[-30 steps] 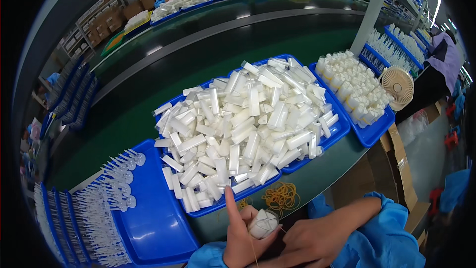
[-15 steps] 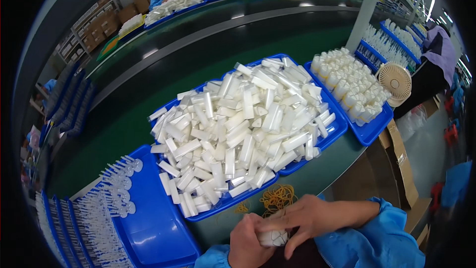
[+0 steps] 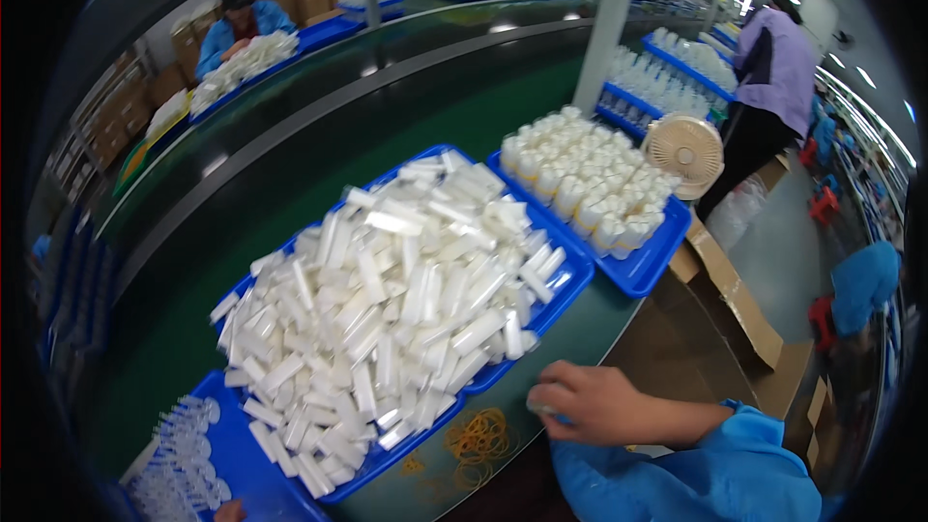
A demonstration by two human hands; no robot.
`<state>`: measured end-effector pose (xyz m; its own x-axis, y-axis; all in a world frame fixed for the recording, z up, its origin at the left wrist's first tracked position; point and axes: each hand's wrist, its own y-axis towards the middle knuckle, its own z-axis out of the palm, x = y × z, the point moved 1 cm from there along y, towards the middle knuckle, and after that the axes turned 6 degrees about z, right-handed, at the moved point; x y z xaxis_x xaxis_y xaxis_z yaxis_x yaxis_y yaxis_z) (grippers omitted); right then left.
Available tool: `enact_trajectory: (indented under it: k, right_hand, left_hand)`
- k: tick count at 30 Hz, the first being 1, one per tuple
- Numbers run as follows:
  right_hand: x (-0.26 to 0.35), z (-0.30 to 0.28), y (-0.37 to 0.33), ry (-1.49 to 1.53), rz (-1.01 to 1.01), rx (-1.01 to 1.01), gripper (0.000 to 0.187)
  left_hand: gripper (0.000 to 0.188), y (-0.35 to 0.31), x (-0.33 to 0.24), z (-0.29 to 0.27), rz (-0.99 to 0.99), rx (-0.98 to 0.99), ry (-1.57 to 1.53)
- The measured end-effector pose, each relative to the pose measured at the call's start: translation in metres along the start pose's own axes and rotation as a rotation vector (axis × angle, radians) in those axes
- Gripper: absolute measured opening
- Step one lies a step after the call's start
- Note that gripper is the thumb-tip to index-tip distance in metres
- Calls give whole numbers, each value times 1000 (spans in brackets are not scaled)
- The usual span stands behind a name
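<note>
— What's the surface like?
— A dark green counter (image 3: pixel 619 314) with a green conveyor belt (image 3: pixel 319 184) running behind it, in a long factory hall with cartons and other workers.
— And the right hand (image 3: pixel 590 404)?
— It rests on the counter's near edge, fingers curled together over something small and white; I cannot tell what. Yellow rubber bands (image 3: pixel 476 440) lie just beside it, before the blue tray (image 3: pixel 570 282) heaped with white plastic sticks (image 3: pixel 387 300).
— The left hand?
— Barely a sliver shows at the bottom edge; its grip cannot be told.

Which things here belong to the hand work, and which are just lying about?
In use: right hand, rubber bands, white tubes heaped in the middle blue tray.

Lying about: small fan, cardboard box, tray of upright tubes.
</note>
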<state>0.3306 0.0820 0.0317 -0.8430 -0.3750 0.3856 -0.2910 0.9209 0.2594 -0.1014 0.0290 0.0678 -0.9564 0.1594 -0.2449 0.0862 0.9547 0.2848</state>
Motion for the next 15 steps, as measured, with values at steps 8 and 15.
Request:
enact_trajectory:
  k: [8, 15]
  right_hand:
    - [-6, 26, 0, -161, -68, 13, 21]
    - [-22, -24, -8, 150, 83, -187, 29]
  left_hand:
    - [37, 33, 50, 11, 1, 63, 245]
    - [32, 33, 97, 34, 92, -24, 486]
